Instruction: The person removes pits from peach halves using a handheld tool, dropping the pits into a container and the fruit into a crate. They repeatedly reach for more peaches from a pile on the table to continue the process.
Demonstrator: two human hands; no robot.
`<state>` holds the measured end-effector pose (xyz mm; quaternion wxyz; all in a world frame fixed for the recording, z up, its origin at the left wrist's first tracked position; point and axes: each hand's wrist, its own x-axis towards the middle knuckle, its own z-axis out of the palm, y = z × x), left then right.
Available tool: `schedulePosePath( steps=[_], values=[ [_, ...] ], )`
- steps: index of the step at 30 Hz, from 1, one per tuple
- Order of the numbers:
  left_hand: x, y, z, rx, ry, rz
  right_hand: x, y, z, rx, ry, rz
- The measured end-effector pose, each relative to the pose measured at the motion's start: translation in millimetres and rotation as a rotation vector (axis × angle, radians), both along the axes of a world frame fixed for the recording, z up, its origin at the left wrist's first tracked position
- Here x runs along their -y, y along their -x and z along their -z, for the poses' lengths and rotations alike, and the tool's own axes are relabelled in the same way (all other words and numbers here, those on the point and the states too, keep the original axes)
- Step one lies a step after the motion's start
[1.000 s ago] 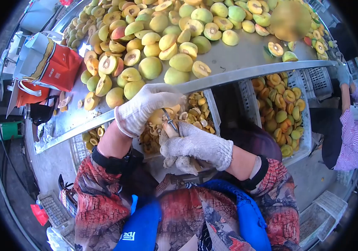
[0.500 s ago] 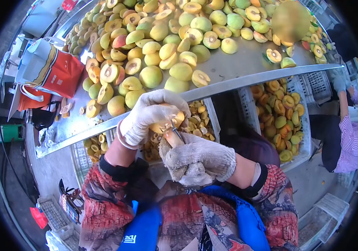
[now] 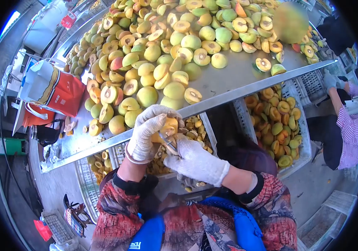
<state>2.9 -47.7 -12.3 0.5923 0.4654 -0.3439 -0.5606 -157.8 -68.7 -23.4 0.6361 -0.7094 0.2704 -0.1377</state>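
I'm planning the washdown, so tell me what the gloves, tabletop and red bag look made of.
Gloves: off-white matte fabric, probably knitted cotton, judging by the soft, close-fitting surface.
Tabletop: smooth grey metal, likely stainless steel, given its dull sheen.
Red bag: smooth, printed, stiff-looking sides; coated paper or plastic, I can't tell which.

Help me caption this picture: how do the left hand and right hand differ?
The left hand holds a piece of fruit; the right hand grips a slim tool. The left hand overlaps the table's metal edge in view, while the right hand appears below it. Both wear pale gloves.
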Motion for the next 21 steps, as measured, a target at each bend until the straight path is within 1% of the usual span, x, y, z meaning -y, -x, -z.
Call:
schedulePosePath(
  steps=[2, 3, 6, 9, 12, 15, 16, 17, 18, 19, 20, 21],
  values=[
    [0.5, 1.9, -2.0, 0.071, -0.008, -0.055, -3.4, -3.0, 21.2, -0.007, 0.558, 0.142],
    [-0.3, 5.0, -4.2, 0.012, -0.014, -0.084, -0.3, -4.0, 23.2, -0.047, 0.537, 0.087],
    [-2.9, 5.9, -0.2, -0.029, -0.055, -0.125, 0.2, -7.1, 37.1, 0.044, 0.774, 0.2],
    [-4.0, 7.1, -4.6, -0.008, -0.096, -0.16, 1.9, -4.4, 28.0, -0.187, 0.973, 0.169],
    [-2.1, 6.1, -7.4, 0.137, -0.16, -0.213, 6.6, -3.1, 9.6, -0.394, 1.025, 0.151],
    [-4.6, 5.9, -14.7, 0.413, -0.219, -0.274, 6.5, -4.4, 5.5, -0.452, 1.121, 0.214],
    [-7.1, -4.0, -12.5, 0.922, -0.033, -0.321, 6.6, -3.5, 7.2, -0.468, 1.161, 0.241],
    [-6.5, -13.0, -8.5, 0.897, -0.008, -0.413, 5.5, -3.2, 9.6, -0.429, 1.256, 0.275],
    [-7.2, -29.3, 2.7, 0.851, -0.014, -0.451, 3.5, -3.4, 11.9, -0.405, 1.229, 0.268],
    [-9.0, -32.7, 2.6, 0.814, 0.051, -0.435, 0.5, -3.4, 18.1, -0.394, 1.17, 0.213],
    [-9.6, -46.8, 22.9, 0.891, 0.059, -0.464, -0.2, -2.3, 27.6, -0.274, 1.12, 0.199],
    [-12.2, -44.6, 24.7, 1.084, 0.089, -0.454, -0.5, 2.8, 12.5, -0.369, 0.99, 0.104]
  ],
)
